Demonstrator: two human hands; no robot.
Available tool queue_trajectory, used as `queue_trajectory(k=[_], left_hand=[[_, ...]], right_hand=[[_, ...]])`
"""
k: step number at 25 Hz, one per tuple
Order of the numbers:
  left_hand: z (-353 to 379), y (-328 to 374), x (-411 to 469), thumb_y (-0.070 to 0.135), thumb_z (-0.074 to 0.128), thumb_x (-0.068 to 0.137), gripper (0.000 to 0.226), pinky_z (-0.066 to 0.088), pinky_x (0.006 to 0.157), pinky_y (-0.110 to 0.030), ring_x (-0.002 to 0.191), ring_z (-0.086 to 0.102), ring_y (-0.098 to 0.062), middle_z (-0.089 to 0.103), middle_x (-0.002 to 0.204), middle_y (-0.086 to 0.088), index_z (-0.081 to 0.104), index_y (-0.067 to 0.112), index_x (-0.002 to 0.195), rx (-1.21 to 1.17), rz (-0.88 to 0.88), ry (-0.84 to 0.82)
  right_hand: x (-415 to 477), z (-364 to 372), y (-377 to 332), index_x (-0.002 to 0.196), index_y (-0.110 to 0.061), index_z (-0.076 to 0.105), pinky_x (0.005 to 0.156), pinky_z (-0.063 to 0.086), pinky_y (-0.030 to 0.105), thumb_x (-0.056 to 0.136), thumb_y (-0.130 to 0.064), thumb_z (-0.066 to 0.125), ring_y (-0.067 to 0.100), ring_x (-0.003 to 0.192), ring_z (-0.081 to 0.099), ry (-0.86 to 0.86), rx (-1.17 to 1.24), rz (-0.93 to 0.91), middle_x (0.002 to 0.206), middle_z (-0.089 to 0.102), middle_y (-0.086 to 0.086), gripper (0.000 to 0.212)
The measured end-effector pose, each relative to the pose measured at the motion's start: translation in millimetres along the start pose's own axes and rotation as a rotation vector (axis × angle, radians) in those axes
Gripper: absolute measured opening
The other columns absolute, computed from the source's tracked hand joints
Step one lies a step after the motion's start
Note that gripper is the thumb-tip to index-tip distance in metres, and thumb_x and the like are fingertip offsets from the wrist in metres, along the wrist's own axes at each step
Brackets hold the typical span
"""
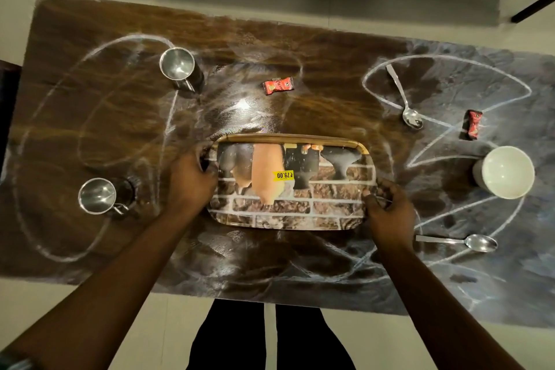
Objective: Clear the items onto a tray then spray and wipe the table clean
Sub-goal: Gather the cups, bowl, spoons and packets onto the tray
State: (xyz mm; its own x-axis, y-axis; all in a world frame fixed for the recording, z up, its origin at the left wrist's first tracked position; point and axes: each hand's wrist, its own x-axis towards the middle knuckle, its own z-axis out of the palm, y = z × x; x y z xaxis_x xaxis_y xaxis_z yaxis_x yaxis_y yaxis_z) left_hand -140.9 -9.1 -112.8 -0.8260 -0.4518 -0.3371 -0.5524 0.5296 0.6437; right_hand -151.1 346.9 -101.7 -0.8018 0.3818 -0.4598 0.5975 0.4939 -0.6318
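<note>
Tray (300, 207) is sitting mid-bench (90, 117), long side facing the person. Can't tell if it is resting flat or hovering just off the surface. Left hand (189, 180) is gripping the tray's left short edge, fingers curling over the rim. Right hand (387, 210) is gripping the tray's near right corner, fingers curling round the rim too. Yellow price sticker (283, 175) is showing at the tray's middle, over a brick-wall print.

Everything else is lying off the tray, on the bench:
- far steel mug (178, 66): standing upright, left of the tray and beyond it
- near steel mug (100, 196): standing upright, well left of the tray, level with it
- red candy (278, 85): lying beyond the tray's far edge
- far spoon (404, 99): lying beyond the tray's right end, bowl end pointing toward the person
- second red candy (473, 124): lying right of the tray and beyond it
- white cup (506, 173): standing upright, well right of the tray, level with it
- near spoon (456, 242): lying right of the tray's near corner, handle pointing toward the right hand

White chalk lines (54, 105) are running across the bench all round the tray.
</note>
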Motion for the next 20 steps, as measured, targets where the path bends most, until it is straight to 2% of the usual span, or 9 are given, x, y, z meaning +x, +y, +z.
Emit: queue_trajectory(k=[2,6,8,9,11,13,15,18,20], left_hand=[[-0.8,-0.9,-3.7,-0.001,0.07,0.095,0.043,0.059,0.104,-0.045,0.115,0.073,-0.03,0.077,0.126,-0.011,0.069,0.01,0.136,0.002,0.019,0.015],[-16.4,7.6,-11.4,0.013,0.073,0.098,0.043,0.062,0.093,-0.038,0.104,0.075,-0.027,0.077,0.121,-0.009,0.068,0.011,0.141,0.019,0.092,0.072],[-43.9,0.3,-21.2,0.016,0.071,0.098,0.04,0.062,0.086,-0.032,0.093,0.071,-0.01,0.066,0.12,0.0,0.068,0.018,0.138,-0.009,0.138,0.224],[-61.0,-10.8,-27.5,0.016,0.07,0.098,0.039,0.06,0.085,-0.021,0.092,0.066,0.003,0.059,0.124,0.001,0.068,0.024,0.136,-0.014,0.146,0.334],[-95.2,-39.8,-45.5,0.022,0.071,0.095,0.045,0.051,0.093,-0.008,0.104,0.062,0.009,0.053,0.135,0.0,0.063,0.038,0.136,-0.035,0.046,0.574],[-118.9,-71.7,-62.2,0.027,0.071,0.094,0.05,0.048,0.1,-0.008,0.119,0.062,-0.007,0.051,0.145,-0.004,0.061,0.032,0.143,-0.131,-0.188,0.731],[-130.7,-102.3,-69.8,0.024,0.071,0.098,0.049,0.049,0.106,-0.012,0.124,0.065,-0.02,0.059,0.146,-0.014,0.062,0.015,0.145,-0.277,-0.402,0.691],[-128.8,-126.8,-68.0,0.018,0.074,0.101,0.034,0.055,0.114,-0.047,0.126,0.071,-0.038,0.073,0.13,-0.018,0.07,0.008,0.132,-0.575,-0.58,0.474],[-120.9,-129.7,-66.8,0.018,0.074,0.101,0.032,0.065,0.099,-0.041,0.113,0.077,-0.032,0.076,0.125,-0.022,0.073,0.002,0.129,-0.699,-0.6,0.404]], right_hand=[[-1.7,1.7,-1.6,0.127,-0.02,0.07,0.08,0.059,0.026,0.1,-0.011,0.068,-0.011,0.083,0.066,-0.012,-0.004,0.01,0.095,0.071,-0.014,0.028],[-5.2,-2.9,-8.2,0.134,-0.021,0.065,0.085,0.056,0.033,0.099,-0.018,0.071,0.019,0.097,0.071,0.015,-0.131,-0.042,0.115,0.07,0.003,0.036],[-17.9,5.2,-23.3,0.134,-0.024,0.062,0.084,0.058,0.033,0.098,-0.023,0.071,0.01,0.092,0.067,0.058,-0.195,-0.16,0.114,0.065,-0.001,0.036],[-28.1,17.6,-34.3,0.133,-0.027,0.062,0.079,0.059,0.029,0.099,-0.023,0.069,-0.001,0.088,0.064,0.033,-0.178,-0.228,0.11,0.065,-0.006,0.035],[-56.8,58.7,-61.0,0.137,-0.032,0.061,0.073,0.053,0.017,0.102,-0.023,0.067,-0.007,0.092,0.064,-0.155,-0.087,-0.345,0.109,0.065,-0.017,0.036],[-92.5,113.6,-90.2,0.137,-0.033,0.064,0.078,0.054,0.015,0.102,-0.025,0.065,-0.006,0.102,0.065,-0.42,0.041,-0.404,0.117,0.067,-0.018,0.036],[-126.6,172.4,-117.2,0.138,-0.027,0.066,0.082,0.052,0.009,0.101,-0.028,0.066,-0.007,0.104,0.066,-0.619,0.107,-0.444,0.124,0.069,-0.009,0.037],[-164.3,243.8,-146.0,0.144,-0.022,0.063,0.094,0.059,0.025,0.103,-0.031,0.066,0.007,0.11,0.071,-0.831,0.06,-0.47,0.135,0.068,0.002,0.042],[-175.7,273.5,-153.2,0.152,-0.021,0.058,0.108,0.054,0.035,0.105,-0.035,0.063,0.019,0.123,0.068,-0.884,-0.045,-0.515,0.145,0.065,0.006,0.049]])
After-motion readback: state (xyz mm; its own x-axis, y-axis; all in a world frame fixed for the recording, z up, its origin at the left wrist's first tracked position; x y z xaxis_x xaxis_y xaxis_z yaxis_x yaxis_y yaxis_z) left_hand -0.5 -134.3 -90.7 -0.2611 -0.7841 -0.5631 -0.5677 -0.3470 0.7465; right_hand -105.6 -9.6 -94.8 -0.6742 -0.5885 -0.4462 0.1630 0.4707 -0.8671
